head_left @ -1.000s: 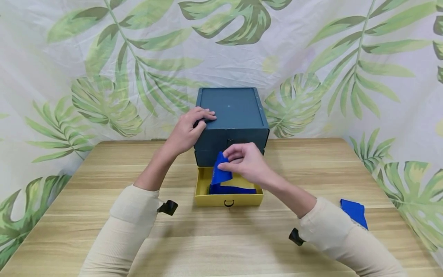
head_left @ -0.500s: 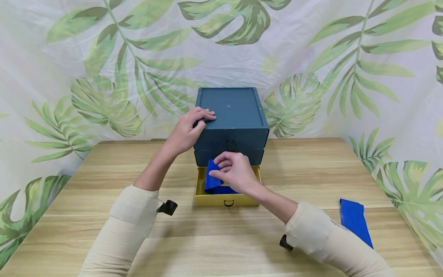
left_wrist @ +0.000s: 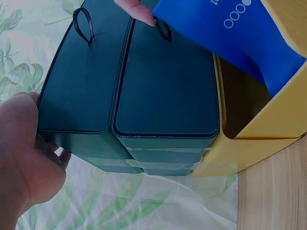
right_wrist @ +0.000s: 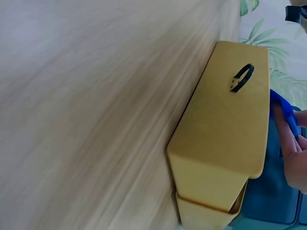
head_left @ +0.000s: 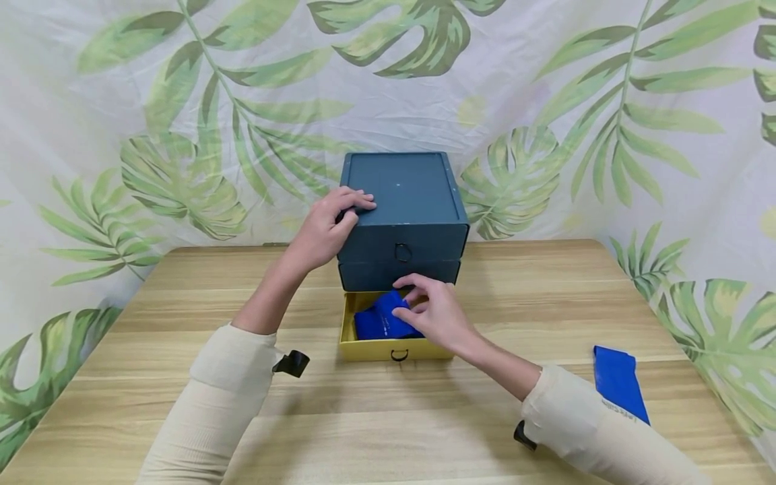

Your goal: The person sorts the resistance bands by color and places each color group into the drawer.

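A small dark-blue chest of drawers [head_left: 406,192] stands at the back of the table, its yellow bottom drawer [head_left: 351,350] pulled out. My left hand [head_left: 327,228] rests on the chest's top left front corner, fingers lying on the top. Inside the yellow drawer lies a folded blue band [head_left: 380,322], flat and stretchy-looking, with small white print and circles [left_wrist: 236,15]. Its upper right edge is pinched between the thumb and fingers of my right hand [head_left: 441,315]. In the right wrist view, the blue band [right_wrist: 283,106] shows between the fingers above the drawer front.
Another blue band [head_left: 618,380] lies on the table at the right, partly behind my right sleeve. The closed drawers [left_wrist: 165,91] carry black loop pulls, as does the yellow drawer front [right_wrist: 225,115]. A leaf-patterned cloth [head_left: 400,101] hangs behind the table.
My right hand has dipped left with the band, then moved back right. The band, raised upright earlier, now lies lower and flatter with its print showing. My left hand stays put.
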A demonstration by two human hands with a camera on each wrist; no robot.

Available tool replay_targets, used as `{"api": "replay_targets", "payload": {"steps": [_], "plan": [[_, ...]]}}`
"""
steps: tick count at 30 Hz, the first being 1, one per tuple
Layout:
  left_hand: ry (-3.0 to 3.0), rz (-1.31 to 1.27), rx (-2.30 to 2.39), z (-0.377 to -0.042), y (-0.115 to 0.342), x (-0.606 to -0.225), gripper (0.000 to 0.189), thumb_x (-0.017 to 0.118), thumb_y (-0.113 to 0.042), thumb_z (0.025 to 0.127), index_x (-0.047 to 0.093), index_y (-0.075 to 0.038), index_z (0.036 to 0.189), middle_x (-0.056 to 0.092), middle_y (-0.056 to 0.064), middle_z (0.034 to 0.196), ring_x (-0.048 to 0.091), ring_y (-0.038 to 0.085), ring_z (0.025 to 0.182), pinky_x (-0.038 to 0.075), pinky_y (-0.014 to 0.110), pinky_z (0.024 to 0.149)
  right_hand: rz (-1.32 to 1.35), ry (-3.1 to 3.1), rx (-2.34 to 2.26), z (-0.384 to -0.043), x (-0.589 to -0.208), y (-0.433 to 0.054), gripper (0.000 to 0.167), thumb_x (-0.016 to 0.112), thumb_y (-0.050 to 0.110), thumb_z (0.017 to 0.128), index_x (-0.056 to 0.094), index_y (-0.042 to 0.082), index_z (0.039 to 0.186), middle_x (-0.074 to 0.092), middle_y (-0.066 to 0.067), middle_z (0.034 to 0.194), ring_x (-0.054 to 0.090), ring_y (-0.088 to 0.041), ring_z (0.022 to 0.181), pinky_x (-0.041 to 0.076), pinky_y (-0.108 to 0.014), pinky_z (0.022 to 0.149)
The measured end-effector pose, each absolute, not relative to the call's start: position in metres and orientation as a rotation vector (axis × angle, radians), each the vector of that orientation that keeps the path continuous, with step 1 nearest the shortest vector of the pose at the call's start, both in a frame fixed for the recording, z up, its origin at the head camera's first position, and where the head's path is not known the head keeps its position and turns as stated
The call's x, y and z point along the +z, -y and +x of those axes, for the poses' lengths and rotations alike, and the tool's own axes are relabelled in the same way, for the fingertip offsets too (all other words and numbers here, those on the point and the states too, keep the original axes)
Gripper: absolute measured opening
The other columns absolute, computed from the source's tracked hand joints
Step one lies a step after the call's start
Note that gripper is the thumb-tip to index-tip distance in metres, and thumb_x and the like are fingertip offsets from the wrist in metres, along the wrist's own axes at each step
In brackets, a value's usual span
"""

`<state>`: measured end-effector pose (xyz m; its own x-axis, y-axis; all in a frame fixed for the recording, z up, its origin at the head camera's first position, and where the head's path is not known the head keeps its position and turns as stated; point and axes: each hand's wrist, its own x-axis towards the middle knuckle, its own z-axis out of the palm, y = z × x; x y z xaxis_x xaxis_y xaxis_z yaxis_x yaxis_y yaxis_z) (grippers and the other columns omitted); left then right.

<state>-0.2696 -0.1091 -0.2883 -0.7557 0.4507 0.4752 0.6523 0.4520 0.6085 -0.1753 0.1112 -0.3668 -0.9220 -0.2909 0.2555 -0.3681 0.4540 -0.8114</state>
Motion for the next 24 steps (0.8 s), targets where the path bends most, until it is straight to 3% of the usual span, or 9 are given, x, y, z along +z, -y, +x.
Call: {"api": "replay_targets", "payload": {"steps": [8, 14, 20, 24], "plan": [[2.460, -0.952, -1.191, -0.269, 0.109, -0.288, 0.038, 0.039, 0.000, 0.104, 0.070, 0.005, 0.125, 0.062, 0.020, 0.137, 0.046, 0.033, 0.144, 0.034, 0.049, 0.120, 0.630, 2.637, 1.448, -0.174, -0.373, -0.126, 0.037, 0.079, -0.004, 0.088, 0.059, 0.001, 0.119, 0.060, -0.011, 0.090, 0.067, -0.019, 0.069, 0.062, -0.029, 0.070], [2.463, -0.952, -1.193, -0.269, 0.109, -0.288, 0.038, 0.039, 0.000, 0.104, 0.070, 0.005, 0.125, 0.062, 0.020, 0.137, 0.045, 0.034, 0.144, 0.034, 0.049, 0.120, 0.601, 2.692, 1.449, -0.180, -0.374, -0.135, 0.026, 0.078, -0.002, 0.090, 0.065, 0.000, 0.112, 0.063, -0.011, 0.093, 0.064, -0.021, 0.080, 0.063, -0.033, 0.076], [2.469, -0.946, -1.191, -0.269, 0.109, -0.288, 0.038, 0.039, 0.000, 0.104, 0.070, 0.005, 0.125, 0.061, 0.019, 0.137, 0.045, 0.033, 0.145, 0.034, 0.049, 0.120, 0.554, 2.793, 1.320, -0.187, -0.373, -0.141, 0.024, 0.080, 0.001, 0.089, 0.068, -0.001, 0.109, 0.067, -0.011, 0.089, 0.064, -0.015, 0.066, 0.060, -0.032, 0.068], [2.470, -0.947, -1.192, -0.269, 0.109, -0.288, 0.039, 0.038, 0.000, 0.104, 0.070, 0.004, 0.125, 0.061, 0.019, 0.138, 0.045, 0.033, 0.145, 0.034, 0.049, 0.120, 0.534, 2.870, 1.169, -0.189, -0.371, -0.143, 0.025, 0.082, 0.003, 0.087, 0.070, 0.000, 0.108, 0.071, -0.009, 0.086, 0.066, -0.014, 0.066, 0.061, -0.032, 0.068]]}}
